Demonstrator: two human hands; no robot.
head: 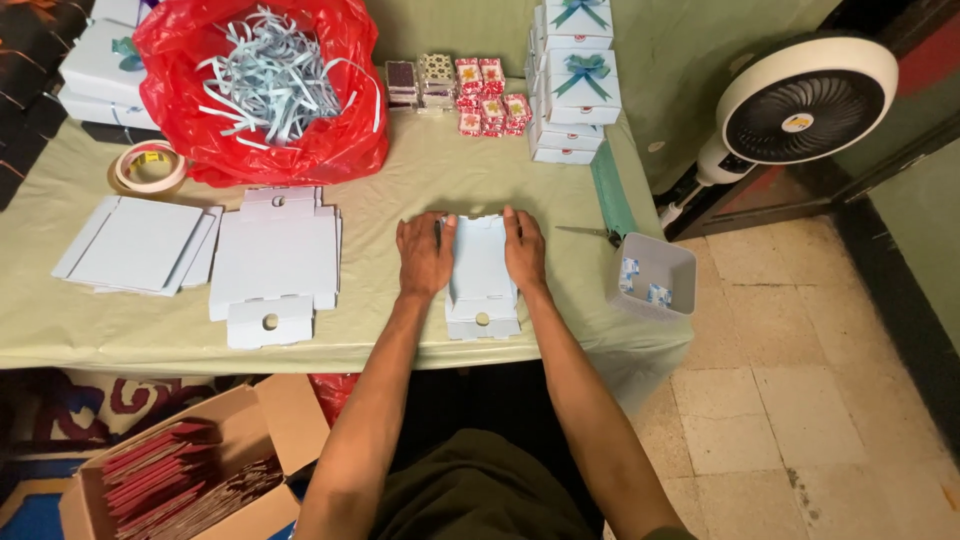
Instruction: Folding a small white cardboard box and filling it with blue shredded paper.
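Your left hand [424, 255] and right hand [524, 250], fingers together and flat, press both sides of a white cardboard box blank [480, 275] near the table's [400, 180] front edge.

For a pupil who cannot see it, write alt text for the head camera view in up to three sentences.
A person's left hand and right hand press on the two sides of a flat white cardboard box blank on a pale green table. To the left lie stacks of flat blanks, a tape roll and a red bag of ribbon strips; finished bowed boxes stand behind.
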